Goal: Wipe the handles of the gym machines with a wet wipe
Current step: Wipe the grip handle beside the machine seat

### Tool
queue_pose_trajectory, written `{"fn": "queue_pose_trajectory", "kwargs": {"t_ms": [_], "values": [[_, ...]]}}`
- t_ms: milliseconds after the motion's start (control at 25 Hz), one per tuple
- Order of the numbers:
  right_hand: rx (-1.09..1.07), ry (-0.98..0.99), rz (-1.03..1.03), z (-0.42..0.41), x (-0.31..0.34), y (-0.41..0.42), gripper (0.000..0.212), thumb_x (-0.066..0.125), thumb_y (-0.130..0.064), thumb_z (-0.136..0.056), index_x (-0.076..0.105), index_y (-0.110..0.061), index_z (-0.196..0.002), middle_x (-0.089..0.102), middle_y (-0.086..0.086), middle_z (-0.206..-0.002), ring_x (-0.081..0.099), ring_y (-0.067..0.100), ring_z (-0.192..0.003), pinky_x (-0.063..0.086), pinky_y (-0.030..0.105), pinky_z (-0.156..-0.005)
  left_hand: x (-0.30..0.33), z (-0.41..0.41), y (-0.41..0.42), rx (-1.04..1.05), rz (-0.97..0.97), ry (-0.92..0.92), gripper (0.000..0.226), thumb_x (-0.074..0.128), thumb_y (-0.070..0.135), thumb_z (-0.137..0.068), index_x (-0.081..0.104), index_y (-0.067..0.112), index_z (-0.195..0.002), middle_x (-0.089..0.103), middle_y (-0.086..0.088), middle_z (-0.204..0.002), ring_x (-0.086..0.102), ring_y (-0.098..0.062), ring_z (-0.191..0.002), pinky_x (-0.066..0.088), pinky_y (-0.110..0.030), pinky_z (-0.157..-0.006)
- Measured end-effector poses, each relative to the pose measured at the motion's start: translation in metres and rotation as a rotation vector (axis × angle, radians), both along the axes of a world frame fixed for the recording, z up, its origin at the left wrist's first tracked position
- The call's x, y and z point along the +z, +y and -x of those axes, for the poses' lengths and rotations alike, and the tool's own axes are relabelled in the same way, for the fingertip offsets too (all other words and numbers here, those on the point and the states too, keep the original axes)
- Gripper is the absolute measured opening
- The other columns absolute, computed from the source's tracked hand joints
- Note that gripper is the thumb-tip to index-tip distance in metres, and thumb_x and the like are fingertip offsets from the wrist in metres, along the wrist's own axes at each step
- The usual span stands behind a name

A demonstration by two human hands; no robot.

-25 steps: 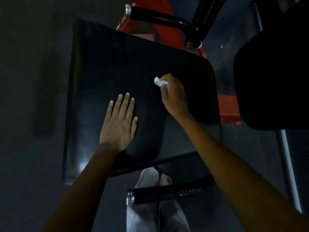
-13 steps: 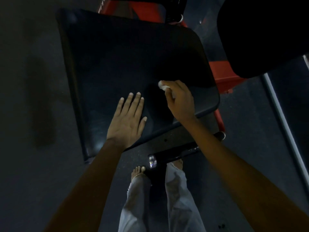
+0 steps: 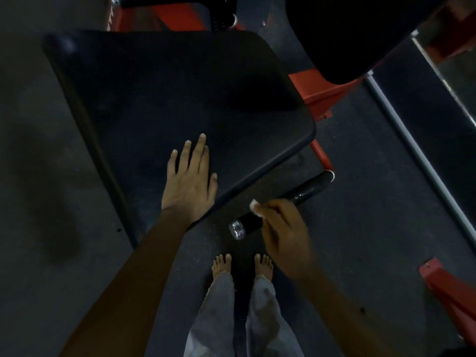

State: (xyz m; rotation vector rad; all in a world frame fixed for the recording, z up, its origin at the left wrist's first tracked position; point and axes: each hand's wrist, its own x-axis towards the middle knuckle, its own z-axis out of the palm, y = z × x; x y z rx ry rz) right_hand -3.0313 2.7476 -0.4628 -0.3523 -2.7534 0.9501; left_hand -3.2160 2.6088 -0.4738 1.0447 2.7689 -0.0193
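1. A black padded seat [image 3: 180, 99] of a gym machine is taken as the landmark; it is seen from above, tilted across the upper middle of the view.
2. The left hand [image 3: 190, 181] is laid flat on the near edge of the seat, fingers straight and close together, nothing held.
3. A black handle [image 3: 306, 193] with a silver end cap [image 3: 237, 229] is seen just below the seat's near right corner, running diagonally; its far end meets a red frame tube [image 3: 320, 155].
4. The right hand [image 3: 283, 228] is placed over the middle of the handle, fingers curled, with a white wet wipe [image 3: 255, 207] pinched at the fingertips against the handle's upper side.
5. Whether the fingers wrap fully round the handle cannot be told.
6. 2 bare feet [image 3: 222, 265] and light trouser legs [image 3: 219, 318] are seen on the dark floor [image 3: 51, 253] below the handle.
7. A second black pad [image 3: 360, 34] is seen to the upper right of the seat, with red frame parts [image 3: 322, 94] beneath it.
8. A pale metal bar [image 3: 412, 145] is seen running diagonally to the right of the seat.
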Motion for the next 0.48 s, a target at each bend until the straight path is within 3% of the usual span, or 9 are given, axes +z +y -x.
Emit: {"fn": "queue_pose_trajectory", "kwargs": {"t_ms": [200, 360, 480], "values": [[0.036, 0.048, -0.001, -0.007, 0.001, -0.033, 0.035, 0.044, -0.014, -0.093, 0.055, -0.005, -0.125, 0.049, 0.004, -0.123, 0.058, 0.018, -0.092, 0.055, 0.027, -0.070, 0.001, 0.010, 0.004, -0.261, 0.028, -0.068, 0.062, 0.009, 0.036, -0.095, 0.017, 0.015, -0.152, 0.006, 0.001, -0.161, 0.002, -0.015, -0.148, 0.000, -0.051, -0.119], [0.033, -0.027, -0.026, -0.006, -0.005, -0.030, 0.046, 0.025, -0.029, -0.104, 0.061, -0.006, -0.122, 0.061, 0.008, -0.120, 0.052, 0.010, -0.097, 0.053, 0.019, -0.077, -0.002, 0.015, 0.006, -0.376, 0.039, -0.081, 0.060, 0.012, 0.033, -0.095, 0.016, 0.014, -0.152, 0.010, 0.000, -0.161, 0.004, -0.015, -0.148, -0.001, -0.047, -0.120], [-0.049, -0.077, 0.175, -0.006, -0.005, -0.019, 0.032, 0.041, -0.020, -0.097, 0.062, -0.014, -0.121, 0.059, -0.003, -0.117, 0.052, 0.008, -0.105, 0.039, 0.008, -0.094, -0.002, 0.013, 0.007, -0.369, 0.041, -0.079, 0.060, 0.013, 0.033, -0.095, 0.016, 0.015, -0.152, 0.010, 0.000, -0.161, 0.004, -0.015, -0.148, 0.000, -0.048, -0.120]]}}
